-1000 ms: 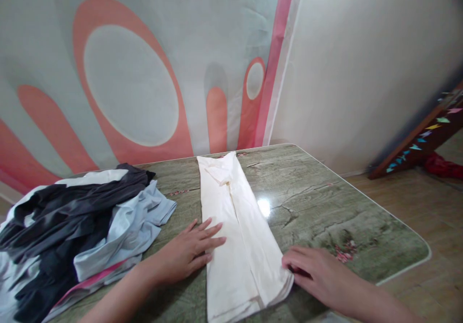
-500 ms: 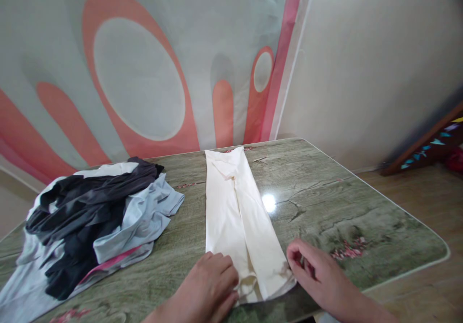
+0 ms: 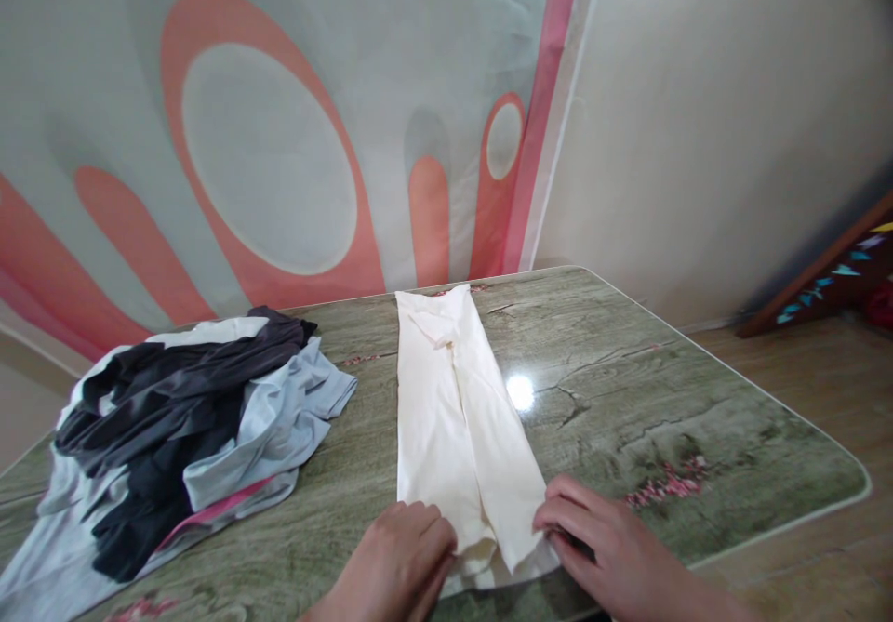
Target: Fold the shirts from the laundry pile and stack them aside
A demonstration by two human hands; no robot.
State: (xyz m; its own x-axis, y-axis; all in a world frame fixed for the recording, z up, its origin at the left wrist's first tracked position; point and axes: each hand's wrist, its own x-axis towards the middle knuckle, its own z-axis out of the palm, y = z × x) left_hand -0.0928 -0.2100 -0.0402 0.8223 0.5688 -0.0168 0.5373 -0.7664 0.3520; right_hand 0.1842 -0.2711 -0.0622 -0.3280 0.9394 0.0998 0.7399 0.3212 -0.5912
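the cream garment (image 3: 436,408) is looking like thin matt cloth, mostly smooth with faint creases. the tabletop (image 3: 600,371) is showing a wood-grain pattern under a smooth, glossy finish that is throwing back a bright spot of light. the heaped clothes (image 3: 174,408) are showing soft, wrinkled, matt fabric. the printed backdrop (image 3: 335,36) is looking like a slightly rippled sheet, while the plain wall (image 3: 676,138) is appearing smooth and matt.

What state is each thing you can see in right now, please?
White garment, folded into a long strip, near edge slightly raised
Left hand, curled at the garment's near left edge
Right hand, pinching its near right corner
Clothes pile, loosely heaped
Table, glossy, partly covered
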